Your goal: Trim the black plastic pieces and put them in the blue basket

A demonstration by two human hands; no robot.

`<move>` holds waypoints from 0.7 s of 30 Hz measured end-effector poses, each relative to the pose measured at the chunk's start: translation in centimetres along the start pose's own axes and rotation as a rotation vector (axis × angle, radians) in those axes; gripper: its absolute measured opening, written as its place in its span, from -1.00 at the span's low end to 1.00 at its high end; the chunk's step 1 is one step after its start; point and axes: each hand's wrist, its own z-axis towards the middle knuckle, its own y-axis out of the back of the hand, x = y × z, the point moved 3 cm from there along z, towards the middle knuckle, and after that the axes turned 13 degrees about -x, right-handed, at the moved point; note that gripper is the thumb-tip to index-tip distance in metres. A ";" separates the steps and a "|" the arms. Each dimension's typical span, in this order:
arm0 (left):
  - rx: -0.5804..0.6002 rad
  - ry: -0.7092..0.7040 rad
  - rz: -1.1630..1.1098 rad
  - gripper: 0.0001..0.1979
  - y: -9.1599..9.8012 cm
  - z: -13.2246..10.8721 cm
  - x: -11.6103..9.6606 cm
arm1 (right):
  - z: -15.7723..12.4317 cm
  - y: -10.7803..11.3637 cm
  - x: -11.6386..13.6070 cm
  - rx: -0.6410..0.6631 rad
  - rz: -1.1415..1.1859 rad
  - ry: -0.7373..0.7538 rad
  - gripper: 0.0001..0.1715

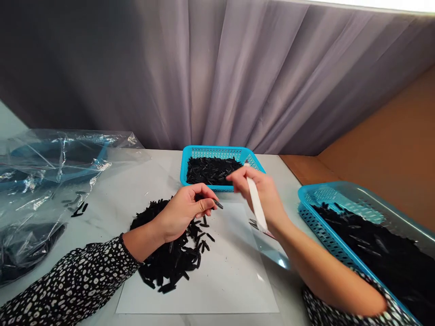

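Note:
Between the thumb and fingers of my left hand point(181, 213) is a small, narrow black piece point(218, 204), its tip pointing out to the right. My right hand point(263, 192) is closed around a white, flat-handled tool point(256, 206); its working end is too blurred to make out. The two hands are apart, with the right one higher and just in front of the far basket. Under my left hand and wrist lies a heap of similar black pieces point(170, 262) on a white sheet point(234, 280). Several strays are scattered at the heap's right side.
Behind the hands stands a blue basket point(184, 170) holding black pieces. A larger blue basket point(335, 240) of them is at right, beside a brown panel point(384, 122). Clear plastic bags point(61, 158) cover the left side. Pointed metal tips point(253, 223) lie below my right hand.

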 end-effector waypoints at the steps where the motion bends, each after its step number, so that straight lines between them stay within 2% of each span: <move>1: 0.015 0.008 0.001 -0.70 0.0 0.0 0.0 | 1.5 0.0 -0.2 -0.038 -0.092 0.077 -0.63; 4: 0.015 0.019 0.011 -0.70 0.0 -0.2 0.0 | 4.8 -0.5 -1.5 -0.012 -0.242 0.153 -0.70; 7: 0.001 0.006 0.037 -0.73 0.1 -0.2 -0.1 | 5.0 -0.5 -2.3 0.011 -0.276 0.170 -0.68; 10: 0.016 -0.008 0.073 -0.77 0.3 -0.1 -0.3 | 2.4 0.5 -1.3 -0.007 -0.241 0.195 -0.50; 13: 0.064 0.040 0.119 -0.82 0.4 -0.1 -0.4 | -1.3 1.7 1.1 0.063 -0.082 0.266 -0.39; 15: 0.108 0.063 0.157 -0.85 0.4 -0.2 -0.5 | -3.5 2.3 2.8 0.107 -0.075 0.382 -0.48; 17: 0.154 0.062 0.189 -0.87 0.4 -0.4 -0.7 | -5.1 2.6 3.6 0.125 -0.082 0.399 -0.72; 18: 0.180 0.060 0.204 -0.88 0.4 -0.5 -0.8 | -5.7 2.6 3.8 0.122 -0.079 0.402 -0.79; 21: 0.246 0.043 0.265 -0.92 0.4 -0.7 -1.1 | -6.8 2.6 4.0 0.102 -0.022 0.443 -0.78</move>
